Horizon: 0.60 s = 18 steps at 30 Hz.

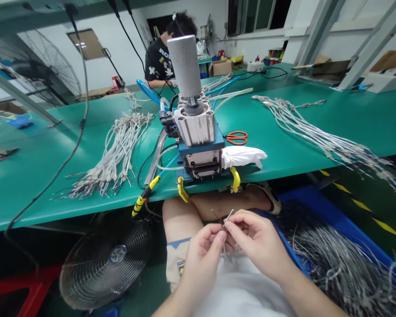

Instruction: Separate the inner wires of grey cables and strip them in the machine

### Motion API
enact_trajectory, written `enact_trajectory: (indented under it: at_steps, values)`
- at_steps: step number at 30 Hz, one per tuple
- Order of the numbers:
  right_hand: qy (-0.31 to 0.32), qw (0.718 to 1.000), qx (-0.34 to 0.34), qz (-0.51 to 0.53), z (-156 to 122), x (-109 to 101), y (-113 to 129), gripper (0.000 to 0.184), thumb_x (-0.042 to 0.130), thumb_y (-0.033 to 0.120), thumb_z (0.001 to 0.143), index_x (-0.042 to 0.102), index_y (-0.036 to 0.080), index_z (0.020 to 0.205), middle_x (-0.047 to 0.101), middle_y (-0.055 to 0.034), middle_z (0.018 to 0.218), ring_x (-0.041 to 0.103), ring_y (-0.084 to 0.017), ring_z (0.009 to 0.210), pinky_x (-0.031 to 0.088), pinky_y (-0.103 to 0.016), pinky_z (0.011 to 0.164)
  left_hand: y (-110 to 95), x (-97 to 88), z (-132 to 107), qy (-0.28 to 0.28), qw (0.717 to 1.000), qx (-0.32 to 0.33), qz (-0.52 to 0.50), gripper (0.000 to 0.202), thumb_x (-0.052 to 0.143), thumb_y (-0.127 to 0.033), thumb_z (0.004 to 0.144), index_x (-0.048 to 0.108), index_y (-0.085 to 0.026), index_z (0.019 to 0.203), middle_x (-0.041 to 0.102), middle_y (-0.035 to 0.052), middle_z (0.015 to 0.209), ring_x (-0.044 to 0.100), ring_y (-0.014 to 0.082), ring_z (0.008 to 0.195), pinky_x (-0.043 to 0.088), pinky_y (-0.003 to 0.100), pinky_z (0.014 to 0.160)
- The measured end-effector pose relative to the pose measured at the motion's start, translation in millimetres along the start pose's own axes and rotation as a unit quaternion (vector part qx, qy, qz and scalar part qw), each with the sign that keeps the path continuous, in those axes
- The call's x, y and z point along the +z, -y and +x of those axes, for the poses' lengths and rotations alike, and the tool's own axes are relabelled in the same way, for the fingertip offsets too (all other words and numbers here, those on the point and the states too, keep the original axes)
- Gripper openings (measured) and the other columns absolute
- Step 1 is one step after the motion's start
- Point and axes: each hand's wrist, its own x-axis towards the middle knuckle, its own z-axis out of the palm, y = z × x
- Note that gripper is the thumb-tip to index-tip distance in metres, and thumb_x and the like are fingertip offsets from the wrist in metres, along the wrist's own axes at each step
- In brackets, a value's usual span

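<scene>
Over my lap, below the table edge, my left hand (203,251) and my right hand (255,240) pinch the same thin grey cable (223,220). Its stripped red and dark wire ends fan out above my fingertips. Both hands are closed on it, fingertips almost touching. Straight ahead on the green table (284,145) stands a small pneumatic press (198,132) with a knurled metal cylinder on top and yellow clamps at its base.
Bundles of grey cables lie on the table at left (115,154) and right (320,136). Orange scissors (236,137) sit beside the press. A blue bin (346,259) of cables is at my right, a floor fan (107,262) at my left. Another person (163,53) works at the far bench.
</scene>
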Motion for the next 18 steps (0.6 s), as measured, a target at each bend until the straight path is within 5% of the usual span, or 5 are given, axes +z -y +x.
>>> enact_trajectory:
  at_steps: [5, 9, 14, 18]
  values:
    - [-0.020, 0.997, -0.020, -0.068, -2.9, 2.9, -0.6, 0.015, 0.059, 0.023, 0.088, 0.062, 0.018, 0.073, 0.059, 0.0004, 0.066, 0.057, -0.013, 0.053, 0.046, -0.024, 0.048, 1.9, -0.6, -0.1, 0.000, 1.000, -0.002, -0.003, 0.018, 0.063, -0.032, 0.088, 0.068, -0.015, 0.087, 0.070, 0.0033, 0.072, 0.064, 0.0154, 0.067, 0.049, 0.024, 0.064]
    - [-0.036, 0.988, -0.107, -0.107, -4.1, 5.7, -2.6, 0.014, 0.059, 0.017, 0.085, 0.062, 0.019, 0.071, 0.057, -0.0007, 0.069, 0.056, -0.014, 0.058, 0.045, -0.025, 0.050, 2.6, -1.8, 1.8, -0.003, 0.999, -0.003, -0.039, 0.020, 0.066, -0.034, 0.086, 0.067, -0.015, 0.085, 0.068, 0.0025, 0.069, 0.063, 0.0145, 0.064, 0.048, 0.024, 0.063]
    - [-0.072, 0.987, -0.137, -0.041, -0.3, 5.7, -6.6, 0.014, 0.057, 0.015, 0.088, 0.060, 0.021, 0.076, 0.057, -0.0002, 0.074, 0.058, -0.014, 0.064, 0.047, -0.023, 0.054, 3.0, -8.0, 3.3, 0.062, 0.991, -0.051, -0.103, 0.024, 0.067, -0.037, 0.085, 0.066, -0.013, 0.084, 0.064, 0.0016, 0.062, 0.057, 0.0107, 0.052, 0.045, 0.022, 0.055]
    - [-0.012, 0.989, -0.145, -0.001, 2.4, -1.7, -6.9, 0.011, 0.057, 0.013, 0.086, 0.060, 0.021, 0.080, 0.056, -0.0001, 0.075, 0.057, -0.014, 0.065, 0.047, -0.024, 0.056, 3.2, -10.1, 2.2, 0.085, 0.985, -0.082, -0.129, 0.027, 0.067, -0.039, 0.084, 0.065, -0.013, 0.081, 0.059, 0.0000, 0.060, 0.050, 0.0077, 0.046, 0.044, 0.021, 0.050]
